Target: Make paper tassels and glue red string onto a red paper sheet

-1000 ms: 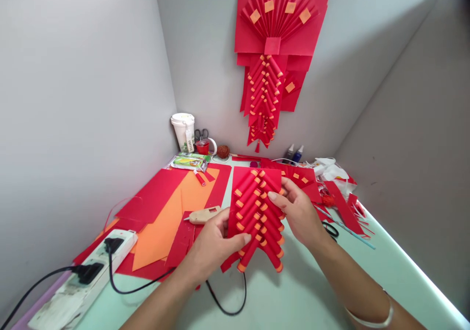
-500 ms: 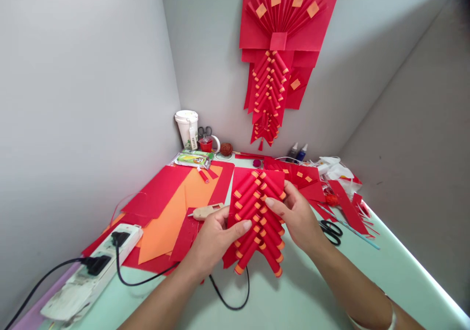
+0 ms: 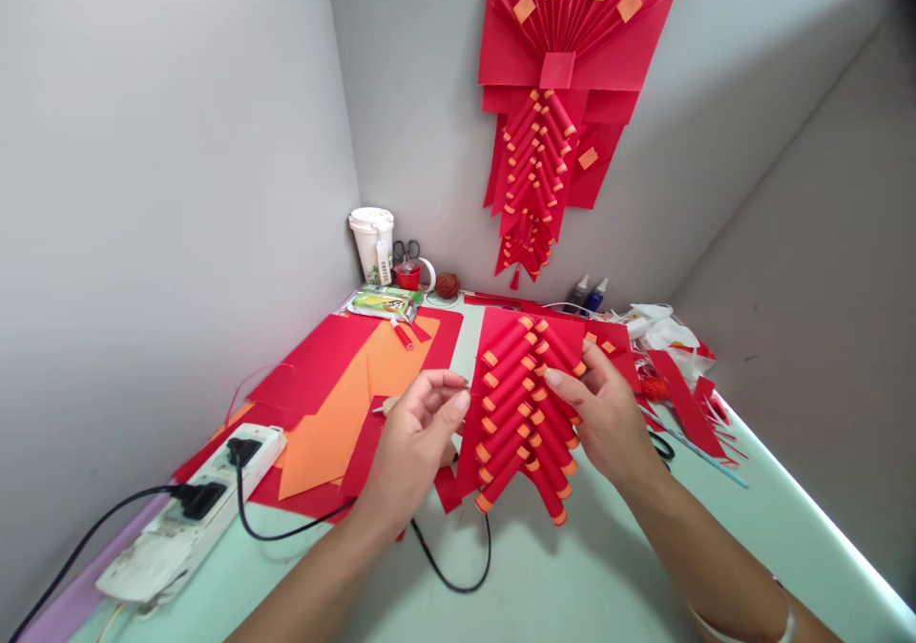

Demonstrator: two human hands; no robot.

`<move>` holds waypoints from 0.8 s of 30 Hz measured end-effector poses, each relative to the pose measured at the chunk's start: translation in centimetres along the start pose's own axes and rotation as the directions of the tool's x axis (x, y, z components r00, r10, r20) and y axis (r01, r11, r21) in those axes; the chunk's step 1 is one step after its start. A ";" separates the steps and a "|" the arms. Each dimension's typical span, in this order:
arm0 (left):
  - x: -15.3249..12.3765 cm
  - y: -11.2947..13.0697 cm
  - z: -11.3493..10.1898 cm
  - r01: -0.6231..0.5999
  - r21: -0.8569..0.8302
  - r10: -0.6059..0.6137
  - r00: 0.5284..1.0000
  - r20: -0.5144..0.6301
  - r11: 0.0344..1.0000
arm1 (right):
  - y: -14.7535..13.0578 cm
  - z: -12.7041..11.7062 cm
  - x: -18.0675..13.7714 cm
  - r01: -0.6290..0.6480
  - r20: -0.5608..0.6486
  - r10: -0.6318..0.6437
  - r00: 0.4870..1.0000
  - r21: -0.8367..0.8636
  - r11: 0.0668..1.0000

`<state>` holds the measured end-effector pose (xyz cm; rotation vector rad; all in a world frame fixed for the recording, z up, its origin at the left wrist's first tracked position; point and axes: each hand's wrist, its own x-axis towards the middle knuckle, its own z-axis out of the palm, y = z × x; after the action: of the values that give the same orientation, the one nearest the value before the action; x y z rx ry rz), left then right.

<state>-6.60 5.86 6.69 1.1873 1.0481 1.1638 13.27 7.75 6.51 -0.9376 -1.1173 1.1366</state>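
Power strip (image 3: 193,519), black plug in, sits lower left on the desk (image 3: 544,605). Orange paper sheet (image 3: 336,424) lies over red sheets at its 2 o'clock. Left hand (image 3: 415,438) is released, fingers loosely curled, nothing in it, just beside the paper firecracker cluster (image 3: 519,404) at the cluster's 9 o'clock; contact unclear. The cluster is red rolled tubes with orange tips on red backing, held up above the desk. Right hand (image 3: 608,419) grasps its 3 o'clock edge, thumb across the front tubes. Scissors (image 3: 664,446) are half hidden behind that hand. Red fan hanging (image 3: 572,42) is on the wall at 12 o'clock.
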 end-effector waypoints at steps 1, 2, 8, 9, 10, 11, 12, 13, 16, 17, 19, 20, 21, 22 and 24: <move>0.0 0.0 0.1 0.004 0.028 -0.004 1.000 -0.022 1.000 | 0.0 0.1 -0.1 -0.003 -0.001 0.003 1.000 -0.012 1.000; 0.1 -0.1 0.2 0.008 0.058 -0.005 0.999 -0.043 0.998 | 0.1 0.2 -0.1 -0.003 -0.005 0.003 1.000 -0.030 1.000; 0.5 -0.5 0.2 0.049 0.211 -0.035 0.997 -0.070 0.976 | 0.0 0.5 -0.7 0.016 -0.009 -0.017 1.000 -0.094 0.995; 0.5 -0.6 0.1 0.053 0.226 -0.039 0.997 -0.067 0.973 | 0.0 0.5 -0.7 0.016 -0.005 -0.016 1.000 -0.094 0.995; 0.5 -0.6 0.1 0.050 0.241 -0.035 0.997 -0.065 0.969 | 0.0 0.5 -0.8 0.015 -0.006 -0.016 1.000 -0.094 0.995; 0.5 -0.7 0.0 0.040 0.258 -0.024 0.998 -0.063 0.965 | 0.0 0.5 -0.8 0.014 -0.011 -0.015 1.000 -0.095 0.995; 0.5 -0.7 0.0 0.023 0.275 -0.007 0.998 -0.060 0.961 | 0.1 0.4 -0.8 0.012 -0.021 -0.015 1.000 -0.096 0.995; 0.5 -0.7 -0.1 0.005 0.289 0.012 0.998 -0.057 0.957 | 0.2 0.4 -0.8 0.013 -0.035 -0.016 0.999 -0.095 0.995; 0.4 -0.7 -0.1 -0.019 0.307 0.035 0.998 -0.046 0.951 | 0.5 0.4 -0.7 0.007 -0.059 -0.012 0.998 -0.092 0.996; 0.3 -0.7 -0.1 -0.020 0.303 0.035 0.998 -0.044 0.953 | 0.6 0.4 -0.7 0.005 -0.063 -0.011 0.998 -0.089 0.996; 0.3 -0.7 -0.1 -0.014 0.276 0.027 0.999 -0.044 0.961 | 0.5 0.3 -0.6 -0.002 -0.068 -0.003 0.998 -0.073 0.997; 0.2 -0.6 -0.1 -0.012 0.253 0.024 0.999 -0.045 0.967 | 0.4 0.3 -0.5 -0.004 -0.070 0.000 0.998 -0.057 0.998; 0.2 -0.6 0.0 -0.011 0.228 0.022 0.999 -0.049 0.974 | 0.3 0.2 -0.4 -0.005 -0.073 0.002 0.997 -0.036 0.999; 0.2 -0.5 0.0 -0.011 0.206 0.022 0.998 -0.054 0.978 | 0.1 0.1 -0.3 -0.006 -0.075 0.005 0.997 -0.011 1.000; 0.2 -0.4 0.0 -0.024 0.186 0.036 0.997 -0.062 0.982 | -0.1 -0.1 -0.1 -0.010 -0.080 0.013 0.997 0.036 0.999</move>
<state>-6.50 6.06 6.30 1.3208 1.2121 1.1535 13.37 7.68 6.54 -0.9550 -1.0252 1.1153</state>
